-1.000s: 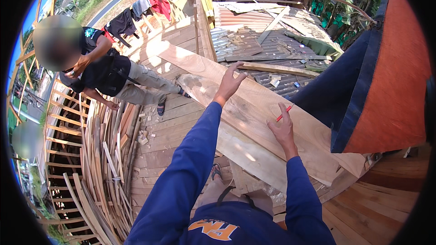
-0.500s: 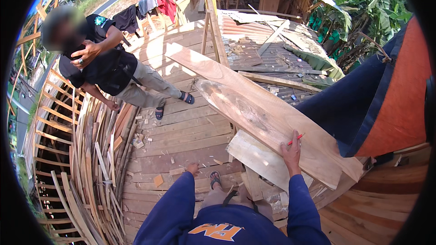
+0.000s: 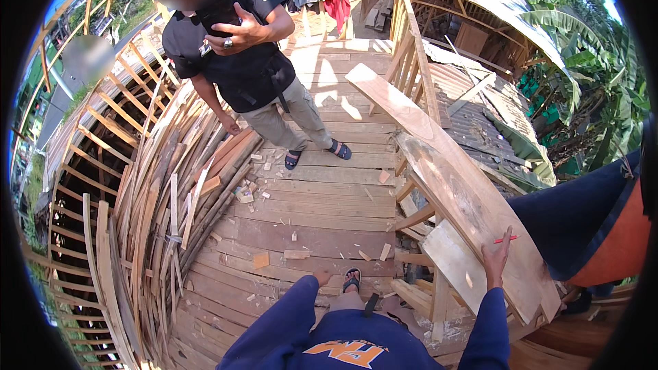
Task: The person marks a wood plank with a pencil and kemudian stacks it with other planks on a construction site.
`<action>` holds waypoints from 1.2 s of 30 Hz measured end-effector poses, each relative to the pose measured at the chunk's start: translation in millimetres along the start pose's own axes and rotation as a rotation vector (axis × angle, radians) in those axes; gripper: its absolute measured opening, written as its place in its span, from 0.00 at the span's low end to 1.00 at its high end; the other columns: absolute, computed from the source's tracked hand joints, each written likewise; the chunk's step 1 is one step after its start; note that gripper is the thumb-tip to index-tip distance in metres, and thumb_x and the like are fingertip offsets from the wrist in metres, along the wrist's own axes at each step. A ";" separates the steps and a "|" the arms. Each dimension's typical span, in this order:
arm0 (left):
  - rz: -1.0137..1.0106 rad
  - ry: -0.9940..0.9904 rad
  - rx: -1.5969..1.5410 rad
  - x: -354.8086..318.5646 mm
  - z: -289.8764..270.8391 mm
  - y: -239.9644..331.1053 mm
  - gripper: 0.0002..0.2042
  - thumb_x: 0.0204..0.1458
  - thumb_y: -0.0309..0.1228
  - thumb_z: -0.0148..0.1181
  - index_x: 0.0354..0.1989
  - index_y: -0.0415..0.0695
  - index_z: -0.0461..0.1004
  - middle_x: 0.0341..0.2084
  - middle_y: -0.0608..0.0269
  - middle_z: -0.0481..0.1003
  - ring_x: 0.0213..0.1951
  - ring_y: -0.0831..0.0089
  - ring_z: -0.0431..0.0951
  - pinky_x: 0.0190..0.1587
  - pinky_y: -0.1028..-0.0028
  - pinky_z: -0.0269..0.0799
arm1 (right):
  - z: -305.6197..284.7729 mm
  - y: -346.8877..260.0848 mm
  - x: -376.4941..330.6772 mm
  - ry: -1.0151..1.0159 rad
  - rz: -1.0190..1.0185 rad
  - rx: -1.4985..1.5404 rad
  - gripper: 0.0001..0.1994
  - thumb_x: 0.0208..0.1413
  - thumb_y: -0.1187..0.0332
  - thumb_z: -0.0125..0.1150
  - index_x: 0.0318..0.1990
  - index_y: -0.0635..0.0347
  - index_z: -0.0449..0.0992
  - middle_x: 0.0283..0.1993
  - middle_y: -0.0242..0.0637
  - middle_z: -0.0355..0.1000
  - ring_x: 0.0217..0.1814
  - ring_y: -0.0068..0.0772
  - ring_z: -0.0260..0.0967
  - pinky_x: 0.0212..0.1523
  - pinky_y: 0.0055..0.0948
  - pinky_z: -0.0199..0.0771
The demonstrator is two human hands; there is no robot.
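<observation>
My right hand rests on the near one of two wide wooden boards, with a slim red pencil held among its fingers. That near board has a dark knot pattern and lies slanted, raised above the floor on a timber frame. Behind it the far board reaches further out and has a rounded end. Below them sits a paler board. My left hand hangs low over the deck beside my foot, apart from the boards. Its fingers are too small and hidden to make out.
A person in a black shirt stands ahead, raising a dark phone-like object. Long timber strips are piled at left beside open framing. Offcuts lie on the plank deck. A navy and orange cloth hangs at right.
My view has swung left, so the boards and the standing person sit further right in the picture. My right hand stays on the near board with the pencil. The left hand still hangs low.
</observation>
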State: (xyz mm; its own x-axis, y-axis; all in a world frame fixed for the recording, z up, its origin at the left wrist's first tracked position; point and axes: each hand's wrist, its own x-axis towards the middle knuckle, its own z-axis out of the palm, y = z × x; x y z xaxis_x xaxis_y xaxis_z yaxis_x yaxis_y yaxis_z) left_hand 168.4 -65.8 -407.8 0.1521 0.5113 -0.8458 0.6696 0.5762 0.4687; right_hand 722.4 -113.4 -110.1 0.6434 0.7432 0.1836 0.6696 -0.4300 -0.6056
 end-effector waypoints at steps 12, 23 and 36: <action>0.172 0.029 -0.220 19.9 -38.9 93.2 0.13 0.54 0.34 0.54 0.44 0.41 0.73 0.33 0.58 0.75 0.34 0.71 0.76 0.30 0.74 0.69 | 22.8 -116.9 -47.8 0.056 -0.244 0.066 0.10 0.58 0.74 0.56 0.47 0.61 0.75 0.37 0.48 0.77 0.38 0.48 0.76 0.39 0.39 0.73; 0.001 -0.077 -0.125 -38.8 -15.4 30.5 0.12 0.52 0.35 0.54 0.35 0.37 0.77 0.24 0.59 0.75 0.23 0.72 0.74 0.23 0.72 0.68 | 38.4 -52.1 -160.0 -0.026 -0.087 0.030 0.10 0.58 0.74 0.54 0.47 0.61 0.71 0.55 0.51 0.70 0.59 0.56 0.64 0.59 0.45 0.61; 0.346 -0.020 0.168 35.0 -10.7 13.6 0.17 0.53 0.36 0.55 0.43 0.34 0.76 0.31 0.54 0.77 0.32 0.66 0.77 0.36 0.69 0.73 | 60.4 -39.0 -172.6 -0.013 -0.034 0.002 0.07 0.63 0.70 0.48 0.46 0.60 0.69 0.61 0.52 0.66 0.65 0.58 0.59 0.66 0.53 0.51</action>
State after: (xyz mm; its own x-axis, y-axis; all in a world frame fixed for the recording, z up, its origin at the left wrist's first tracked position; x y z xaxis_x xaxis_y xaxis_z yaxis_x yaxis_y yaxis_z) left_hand 175.0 -33.3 -428.3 0.4029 0.6438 -0.6505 0.6856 0.2586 0.6805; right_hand 562.9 -194.0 -164.9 0.6154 0.7640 0.1940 0.6903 -0.4035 -0.6005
